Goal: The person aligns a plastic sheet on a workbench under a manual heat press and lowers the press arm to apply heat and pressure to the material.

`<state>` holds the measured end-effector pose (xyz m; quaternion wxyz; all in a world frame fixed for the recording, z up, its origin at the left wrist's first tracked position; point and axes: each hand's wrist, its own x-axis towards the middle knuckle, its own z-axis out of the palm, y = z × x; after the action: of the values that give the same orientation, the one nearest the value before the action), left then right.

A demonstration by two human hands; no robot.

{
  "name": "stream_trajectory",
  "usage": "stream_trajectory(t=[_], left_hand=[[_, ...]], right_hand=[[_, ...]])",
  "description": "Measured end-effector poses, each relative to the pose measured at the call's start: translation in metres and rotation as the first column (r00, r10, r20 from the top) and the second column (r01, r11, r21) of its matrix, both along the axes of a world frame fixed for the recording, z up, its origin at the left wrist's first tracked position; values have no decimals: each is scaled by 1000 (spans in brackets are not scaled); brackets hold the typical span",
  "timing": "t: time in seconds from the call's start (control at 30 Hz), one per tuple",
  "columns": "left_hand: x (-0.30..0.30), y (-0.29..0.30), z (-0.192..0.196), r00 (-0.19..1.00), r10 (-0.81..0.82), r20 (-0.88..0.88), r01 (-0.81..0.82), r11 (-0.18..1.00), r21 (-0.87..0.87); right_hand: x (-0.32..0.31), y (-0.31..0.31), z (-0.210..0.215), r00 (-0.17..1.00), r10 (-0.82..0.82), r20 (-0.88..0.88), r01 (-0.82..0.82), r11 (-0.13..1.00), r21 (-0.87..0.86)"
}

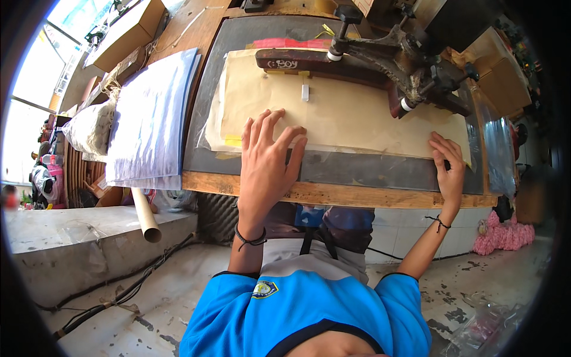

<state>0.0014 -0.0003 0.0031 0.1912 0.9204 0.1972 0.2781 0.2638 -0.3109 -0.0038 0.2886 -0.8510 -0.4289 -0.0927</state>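
My left hand [267, 152] lies with its fingers apart on the near left part of a tan sheet [351, 122], holding nothing. At the sheet's near right corner, my right hand [447, 160] rests with its fingers slightly bent and its fingertips touching the surface. Across the far side of the sheet stretches a dark metal bar [321, 66], part of a heavy machine head [398, 56] with black knobs. A small white piece [305, 92] sits near the bar, below a bit of yellow tape. The sheet lies on a dark grey board [357, 169] with a wooden edge.
Left of the board is a stack of clear plastic sheets [151, 119]. A cardboard box [128, 35] stands beyond it, and a cardboard tube [144, 215] sticks out below. More plastic [498, 156] hangs at the right edge. Pink bundled material [504, 233] lies lower right.
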Motion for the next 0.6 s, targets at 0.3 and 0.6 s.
stream_trajectory(t=[0.3,0.6], left_hand=[[-1,2,-3,1000,3,12,-2,1000,-14],[0,1,-3,1000,-10,-21,10,1000,-3]], right_hand=[[-4,4,2,999,-39,-18,39,999,36],[-7,3,3,998,-49,-46,51,997,59]])
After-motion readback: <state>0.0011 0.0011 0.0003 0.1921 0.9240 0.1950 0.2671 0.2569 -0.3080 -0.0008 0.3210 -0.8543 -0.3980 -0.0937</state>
